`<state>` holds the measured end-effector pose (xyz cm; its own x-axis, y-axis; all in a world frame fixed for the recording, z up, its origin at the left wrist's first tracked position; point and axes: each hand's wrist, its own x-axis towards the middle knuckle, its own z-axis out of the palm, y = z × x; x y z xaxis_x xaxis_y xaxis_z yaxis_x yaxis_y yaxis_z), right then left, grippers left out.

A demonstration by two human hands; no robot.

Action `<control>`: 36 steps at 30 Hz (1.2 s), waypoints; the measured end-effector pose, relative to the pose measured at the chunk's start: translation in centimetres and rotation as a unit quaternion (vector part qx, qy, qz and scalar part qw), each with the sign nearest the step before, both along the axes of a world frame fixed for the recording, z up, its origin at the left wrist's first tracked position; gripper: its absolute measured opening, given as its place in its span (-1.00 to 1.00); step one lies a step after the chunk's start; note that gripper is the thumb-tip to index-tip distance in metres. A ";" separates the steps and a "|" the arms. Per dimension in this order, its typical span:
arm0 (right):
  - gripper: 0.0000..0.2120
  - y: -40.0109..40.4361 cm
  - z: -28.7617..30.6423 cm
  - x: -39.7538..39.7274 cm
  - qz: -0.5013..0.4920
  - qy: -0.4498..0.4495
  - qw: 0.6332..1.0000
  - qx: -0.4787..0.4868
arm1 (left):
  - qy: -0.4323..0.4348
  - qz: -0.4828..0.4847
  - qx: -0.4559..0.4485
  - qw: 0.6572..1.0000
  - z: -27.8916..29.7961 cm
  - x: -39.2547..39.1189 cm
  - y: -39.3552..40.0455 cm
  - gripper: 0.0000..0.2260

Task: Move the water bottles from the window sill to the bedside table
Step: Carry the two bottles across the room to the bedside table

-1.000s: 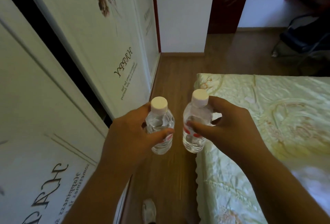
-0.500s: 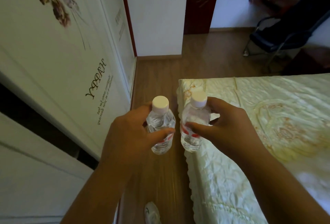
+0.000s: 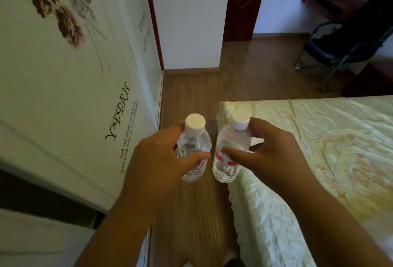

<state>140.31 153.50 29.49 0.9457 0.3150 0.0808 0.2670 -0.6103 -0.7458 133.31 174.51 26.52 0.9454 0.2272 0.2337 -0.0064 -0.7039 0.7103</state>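
Head view, both grips loaded. My left hand (image 3: pixel 157 160) wraps the left small clear plastic water bottle with white screw cap (image 3: pixel 194 149), thumb across the front over its red label, fingers round the far side. My right hand (image 3: pixel 268 156) holds the right clear plastic water bottle, same white cap and red label (image 3: pixel 228 156), thumb on the label, fingers curled behind the shoulder. Both bottles upright, side by side, close but apart, carried in the air.

Below the bottles: brown wooden floor (image 3: pixel 191 88), a narrow aisle. Right of my right grip: pale green quilted bedspread (image 3: pixel 319 149), its corner just beyond the right bottle. Left of my left grip: white wardrobe door with flower print and "HAPPY" lettering (image 3: pixel 63 96). Farther ahead: dark red-brown door frame (image 3: pixel 240 4); far right, black metal-framed chair (image 3: pixel 340 45).

Progress, my judgement: pickup is done, both bottles off the sill; transit is under way. Neither window sill nor bedside table is in view. Left to do: reach the table and set both down.
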 end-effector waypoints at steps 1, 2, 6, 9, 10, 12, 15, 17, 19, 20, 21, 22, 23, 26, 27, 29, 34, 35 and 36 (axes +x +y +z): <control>-0.37 0.4 -0.1 0.7 0.000 0.002 1.000 -0.002 | 0.002 0.005 -0.001 1.000 -0.1 0.6 0.4 -0.31; -0.37 0.9 -0.3 1.5 0.001 0.004 1.000 -0.003 | 0.006 0.008 -0.001 1.000 -0.2 1.3 0.7 -0.30; -0.36 2.3 -0.9 5.3 0.010 0.013 1.000 -0.006 | 0.021 0.020 0.001 1.000 -0.5 4.4 1.8 -0.30; -0.36 3.1 -1.1 8.9 0.021 0.019 1.000 0.008 | 0.026 0.032 0.014 0.999 -0.2 7.3 2.3 -0.28; -0.36 3.3 -1.1 10.3 0.025 0.021 0.999 0.012 | 0.026 0.037 0.018 0.999 0.0 8.5 2.4 -0.29; -0.37 3.7 -1.2 13.3 0.032 0.020 0.999 0.019 | 0.025 0.044 0.027 0.998 0.7 11.1 2.6 -0.30; -0.38 4.1 -1.1 17.9 0.041 0.021 0.999 0.020 | 0.020 0.050 0.041 0.998 1.6 15.1 2.4 -0.31; -0.38 4.2 -0.8 20.9 0.051 0.018 0.998 0.027 | 0.007 0.056 0.034 0.998 2.1 17.7 2.3 -0.37; -0.37 4.2 -0.4 23.6 0.059 0.015 0.998 0.033 | -0.006 0.063 0.020 0.998 2.4 19.9 2.2 -0.41; -0.37 4.2 -0.3 24.8 0.062 0.011 0.997 0.033 | -0.012 0.067 0.015 0.998 2.5 20.8 2.1 -0.41; -0.37 4.2 -0.1 25.8 0.066 0.006 0.997 0.033 | -0.017 0.071 0.011 0.997 2.7 21.7 2.0 -0.42; -0.36 4.2 0.0 26.9 0.069 0.001 0.997 0.032 | -0.021 0.075 0.008 0.997 2.7 22.6 2.0 -0.44; -0.36 4.2 0.1 27.8 0.072 -0.003 0.997 0.033 | -0.023 0.076 0.003 0.997 2.7 23.5 2.0 -0.45; -0.36 4.3 0.2 30.4 0.077 -0.007 0.997 0.029 | -0.015 0.077 -0.013 0.997 2.1 25.9 2.2 -0.43; -0.36 4.4 0.2 31.2 0.078 -0.007 0.997 0.027 | -0.011 0.077 -0.014 0.997 2.0 26.7 2.3 -0.42; -0.36 4.6 0.1 32.7 0.078 -0.004 0.997 0.023 | -0.004 0.077 -0.012 0.997 1.7 28.3 2.7 -0.43; -0.34 5.9 -0.7 36.8 0.069 0.004 0.998 0.007 | 0.005 0.058 -0.025 0.998 1.0 32.6 4.3 -0.45; -0.34 6.3 -0.8 37.7 0.064 0.006 0.998 0.004 | 0.008 0.056 -0.028 0.998 0.9 33.6 4.8 -0.46; -0.33 6.7 -0.9 38.5 0.060 0.005 0.998 0.001 | 0.010 0.054 -0.032 0.998 0.7 34.6 5.4 -0.45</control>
<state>178.82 160.19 28.54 0.9015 0.4267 0.0721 0.3313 -0.5733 -0.7494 167.89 179.91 27.23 0.9191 0.3411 0.1973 0.0810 -0.6536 0.7525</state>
